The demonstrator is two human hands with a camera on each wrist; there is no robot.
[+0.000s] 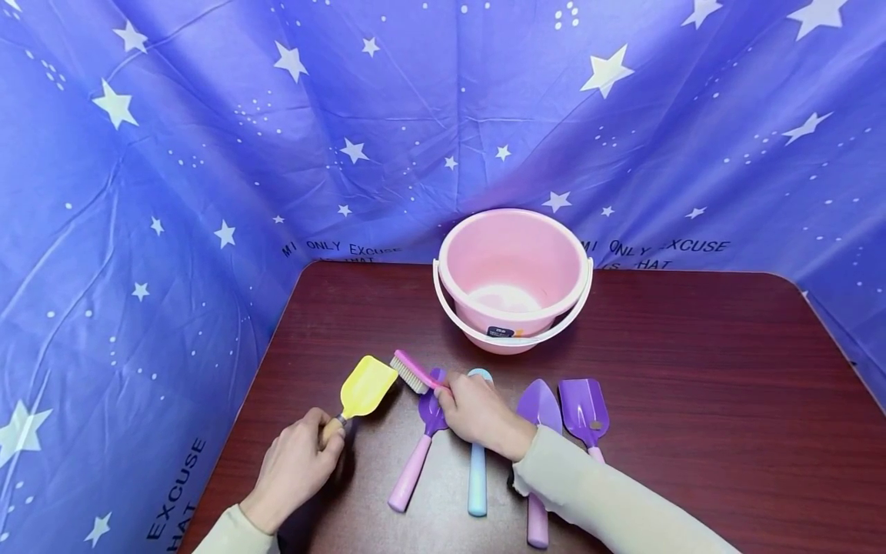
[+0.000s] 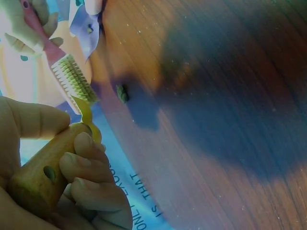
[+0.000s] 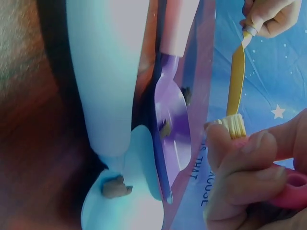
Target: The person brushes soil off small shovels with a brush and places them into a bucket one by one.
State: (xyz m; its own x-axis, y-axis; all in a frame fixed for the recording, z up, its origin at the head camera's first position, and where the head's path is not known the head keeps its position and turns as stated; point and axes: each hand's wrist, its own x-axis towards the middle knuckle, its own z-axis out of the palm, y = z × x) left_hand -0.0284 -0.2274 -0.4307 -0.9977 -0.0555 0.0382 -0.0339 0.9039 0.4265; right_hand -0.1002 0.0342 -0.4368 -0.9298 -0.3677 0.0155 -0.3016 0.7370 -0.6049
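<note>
My left hand (image 1: 294, 462) grips a small yellow shovel (image 1: 368, 386) by its wooden handle (image 2: 45, 167), blade raised above the table. In my right hand (image 1: 484, 415) is a pink brush (image 1: 414, 371), its pale bristles (image 2: 74, 79) against or very near the blade's edge; exact contact I cannot tell. Under the brush and right hand lie a purple scoop with a pink handle (image 1: 410, 473) and a light blue scoop (image 1: 477, 481), the latter partly hidden. Brown lumps sit in the blue scoop (image 3: 144, 211) and the purple scoop (image 3: 178, 127) in the right wrist view.
A pink bucket (image 1: 477, 317) stands at the back with its handle lowered to the front. Right of the blue scoop lie a purple pointed trowel (image 1: 540, 402) and a purple square shovel (image 1: 581, 404), partly under the right sleeve. A dark crumb (image 2: 123, 93) is on the table (image 1: 727, 400).
</note>
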